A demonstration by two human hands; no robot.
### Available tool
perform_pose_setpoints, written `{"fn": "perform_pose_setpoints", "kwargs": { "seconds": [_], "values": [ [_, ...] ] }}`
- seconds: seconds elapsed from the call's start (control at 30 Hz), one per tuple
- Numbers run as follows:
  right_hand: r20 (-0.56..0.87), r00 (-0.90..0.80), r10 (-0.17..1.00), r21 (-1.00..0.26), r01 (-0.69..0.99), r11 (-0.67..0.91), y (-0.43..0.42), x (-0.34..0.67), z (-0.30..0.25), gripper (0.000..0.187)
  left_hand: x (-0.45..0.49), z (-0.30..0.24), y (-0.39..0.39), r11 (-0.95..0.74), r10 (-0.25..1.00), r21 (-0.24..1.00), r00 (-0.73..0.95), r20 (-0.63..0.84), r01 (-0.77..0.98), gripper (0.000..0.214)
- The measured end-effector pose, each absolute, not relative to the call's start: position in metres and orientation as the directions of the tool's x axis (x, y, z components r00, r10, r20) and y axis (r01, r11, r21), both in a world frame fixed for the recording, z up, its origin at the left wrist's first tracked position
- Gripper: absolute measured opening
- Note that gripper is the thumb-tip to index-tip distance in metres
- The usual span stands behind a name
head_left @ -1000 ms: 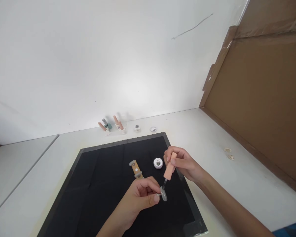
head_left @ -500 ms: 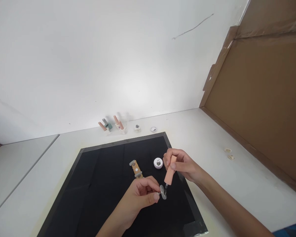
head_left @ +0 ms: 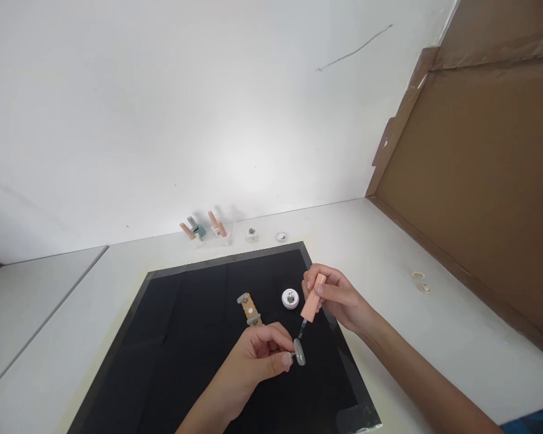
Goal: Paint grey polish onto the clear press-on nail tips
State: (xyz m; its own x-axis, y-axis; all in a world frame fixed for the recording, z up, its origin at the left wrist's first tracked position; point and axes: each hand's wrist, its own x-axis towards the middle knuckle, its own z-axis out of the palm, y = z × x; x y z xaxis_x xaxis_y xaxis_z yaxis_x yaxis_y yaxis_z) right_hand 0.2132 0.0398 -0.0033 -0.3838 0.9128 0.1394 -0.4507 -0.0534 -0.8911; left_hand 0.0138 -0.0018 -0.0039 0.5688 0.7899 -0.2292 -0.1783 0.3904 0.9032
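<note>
Between thumb and fingertips, my left hand (head_left: 266,357) pinches the small stem behind a glossy grey false nail (head_left: 300,352). My right hand (head_left: 337,295) grips the peach cap of a nail polish brush (head_left: 312,301). Its wet-looking bristles point down, just above the upper end of the nail and slightly apart from it. Beyond my left hand lies a tan nail stand (head_left: 250,307) carrying grey nails, its near end hidden by my fingers. A round white pot (head_left: 290,299) with something silvery inside sits left of my right hand.
A black mat (head_left: 199,325) with taped edges covers the white table. At the back stand several polish bottles (head_left: 221,231), an uncapped bottle (head_left: 252,235) and a small round lid (head_left: 281,237). Two pale oval pieces (head_left: 420,283) lie to the right, near a cardboard panel (head_left: 475,199).
My right hand has moved up a little, lifting the brush from the nail's face to just above its upper end. My left hand and the nail have barely moved.
</note>
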Motion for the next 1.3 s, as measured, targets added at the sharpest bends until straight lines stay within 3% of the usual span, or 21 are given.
{"fn": "perform_pose_setpoints", "kwargs": {
  "seconds": [0.37, 1.0, 1.3],
  "values": [
    [0.18, -0.518, 0.836, -0.893, -0.443, -0.082, 0.039, 0.2115, -0.0044, 0.018, 0.0149, -0.0019, -0.0002, 0.399, 0.801, 0.898, 0.546, -0.245, -0.183, 0.009],
    [0.1, -0.365, 0.926, -0.891, -0.448, -0.08, 0.0431, 0.2121, -0.009, 0.016, 0.0137, -0.0042, -0.0008, 0.394, 0.797, 0.904, 0.553, -0.245, -0.167, 0.012],
    [0.169, -0.443, 0.881, -0.866, -0.494, -0.082, 0.0419, 0.2117, -0.0095, 0.016, 0.0138, -0.0029, -0.0007, 0.402, 0.806, 0.899, 0.533, -0.258, -0.174, 0.012]
  ]
}}
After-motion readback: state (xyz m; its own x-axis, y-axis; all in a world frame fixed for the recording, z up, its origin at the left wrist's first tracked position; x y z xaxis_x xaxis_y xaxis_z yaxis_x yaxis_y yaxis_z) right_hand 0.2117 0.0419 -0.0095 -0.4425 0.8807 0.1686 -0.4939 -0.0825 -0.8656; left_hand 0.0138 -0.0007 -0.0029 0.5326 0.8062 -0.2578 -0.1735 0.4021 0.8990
